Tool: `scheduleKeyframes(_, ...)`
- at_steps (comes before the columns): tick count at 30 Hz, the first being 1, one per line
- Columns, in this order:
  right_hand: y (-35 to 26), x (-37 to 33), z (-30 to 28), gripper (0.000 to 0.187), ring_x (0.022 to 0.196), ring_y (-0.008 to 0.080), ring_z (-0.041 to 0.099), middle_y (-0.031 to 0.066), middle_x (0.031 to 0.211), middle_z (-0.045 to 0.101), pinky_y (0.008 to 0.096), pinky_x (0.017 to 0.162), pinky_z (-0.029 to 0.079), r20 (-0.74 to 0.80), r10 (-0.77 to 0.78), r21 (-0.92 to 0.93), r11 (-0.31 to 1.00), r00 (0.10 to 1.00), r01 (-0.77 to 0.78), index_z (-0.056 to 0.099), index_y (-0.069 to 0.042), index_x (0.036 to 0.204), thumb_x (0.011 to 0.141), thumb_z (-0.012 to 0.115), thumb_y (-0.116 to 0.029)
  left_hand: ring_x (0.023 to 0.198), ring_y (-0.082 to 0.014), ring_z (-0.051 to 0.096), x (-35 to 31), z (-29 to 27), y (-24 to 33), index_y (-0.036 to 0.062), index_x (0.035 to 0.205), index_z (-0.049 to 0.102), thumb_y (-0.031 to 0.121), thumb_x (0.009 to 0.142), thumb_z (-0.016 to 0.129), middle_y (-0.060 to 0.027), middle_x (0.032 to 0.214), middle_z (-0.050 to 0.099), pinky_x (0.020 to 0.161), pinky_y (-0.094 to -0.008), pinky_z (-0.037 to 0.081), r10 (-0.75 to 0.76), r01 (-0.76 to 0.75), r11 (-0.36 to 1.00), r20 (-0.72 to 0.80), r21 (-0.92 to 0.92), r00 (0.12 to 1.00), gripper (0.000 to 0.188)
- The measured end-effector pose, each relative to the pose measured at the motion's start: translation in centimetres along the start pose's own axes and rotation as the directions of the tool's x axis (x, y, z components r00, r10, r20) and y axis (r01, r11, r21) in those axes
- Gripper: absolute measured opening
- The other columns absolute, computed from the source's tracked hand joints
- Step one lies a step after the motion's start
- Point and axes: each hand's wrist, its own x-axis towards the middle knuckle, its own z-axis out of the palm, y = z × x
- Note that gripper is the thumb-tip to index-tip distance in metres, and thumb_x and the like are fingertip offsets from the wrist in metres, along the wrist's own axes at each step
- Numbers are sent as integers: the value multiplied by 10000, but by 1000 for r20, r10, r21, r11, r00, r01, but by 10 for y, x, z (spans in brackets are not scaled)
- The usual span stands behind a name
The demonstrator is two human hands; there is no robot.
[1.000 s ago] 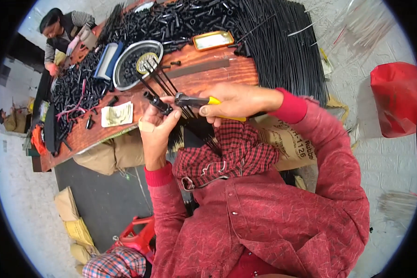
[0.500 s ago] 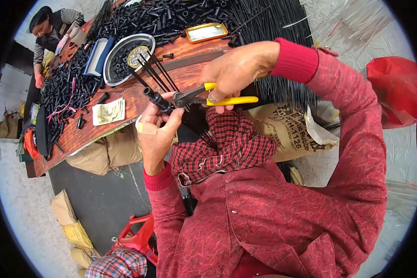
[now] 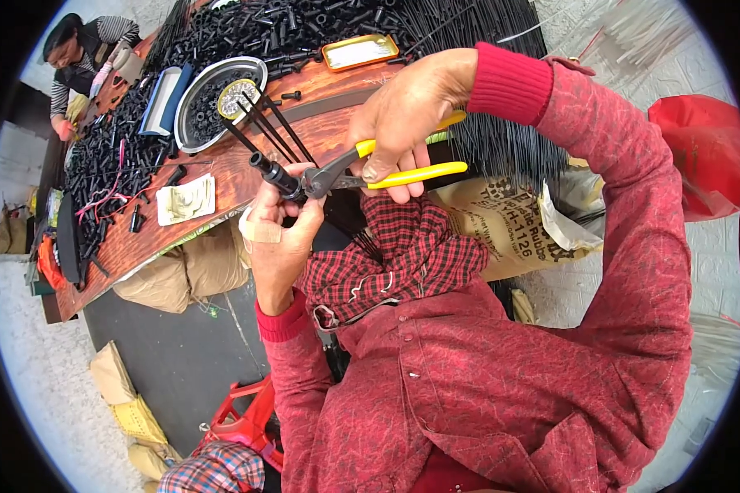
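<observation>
My left hand (image 3: 275, 234), a plaster near the thumb's base, is closed round a black tubular fitting (image 3: 278, 179). In my right hand (image 3: 407, 123) are pliers with yellow handles (image 3: 423, 174). Their dark jaws (image 3: 322, 181) meet the fitting's near end beside my left thumb; whether they grip something there is hidden. Several thin black rods (image 3: 284, 131) slant up past my left hand over the table, and more dark rods show below it above my lap. A red and black checked cloth (image 3: 403, 246) covers my lap.
The wooden table (image 3: 131, 259) carries heaped black fittings (image 3: 111, 177), a metal tray (image 3: 196, 148) with a small dish (image 3: 237, 99), a yellow-rimmed tray (image 3: 360, 54), a folded cloth (image 3: 187, 200) and bundled black rods (image 3: 485, 49). A printed sack (image 3: 501, 222) stands right. Another person (image 3: 90, 62) sits far left.
The plier handles have spread wider apart, and my right hand has opened its grip a little. The fitting stays in my left hand. The whole view has shifted slightly.
</observation>
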Motion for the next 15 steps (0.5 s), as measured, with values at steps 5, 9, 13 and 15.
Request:
scheduleKeyframes(5,16,11,3,347,742,154,666,68,838,655,295,677,556,-5,-94,45,995,996,94,577,1,1067,999,482,-326,698,-2,495,2,-5,-3,12,1140,631,-61,808,615,40,883,618,623,-155,420,-8,9,999,18,-45,1000,340)
scheduleKeyframes(9,29,26,11,370,680,133,634,47,771,620,278,627,542,-28,-209,129,969,977,211,579,-6,1024,996,494,-364,700,1,517,3,-9,-13,6,1135,619,-86,829,610,27,910,629,623,-154,429,6,-4,992,16,-126,1000,320)
scheduleKeyframes(13,43,44,23,383,636,124,617,45,725,606,261,582,530,-78,-350,217,908,934,358,582,1,996,991,506,-374,688,1,515,4,-17,-15,2,1130,616,-99,834,602,28,910,624,618,-155,431,4,-1,995,25,-102,1000,313)
scheduleKeyframes(15,46,52,28,377,624,118,604,37,698,586,249,566,520,-103,-415,254,868,904,427,569,3,986,993,504,-368,687,2,514,2,-21,-16,-5,1119,611,-98,837,594,30,904,619,611,-156,429,-13,16,996,34,-93,999,298)
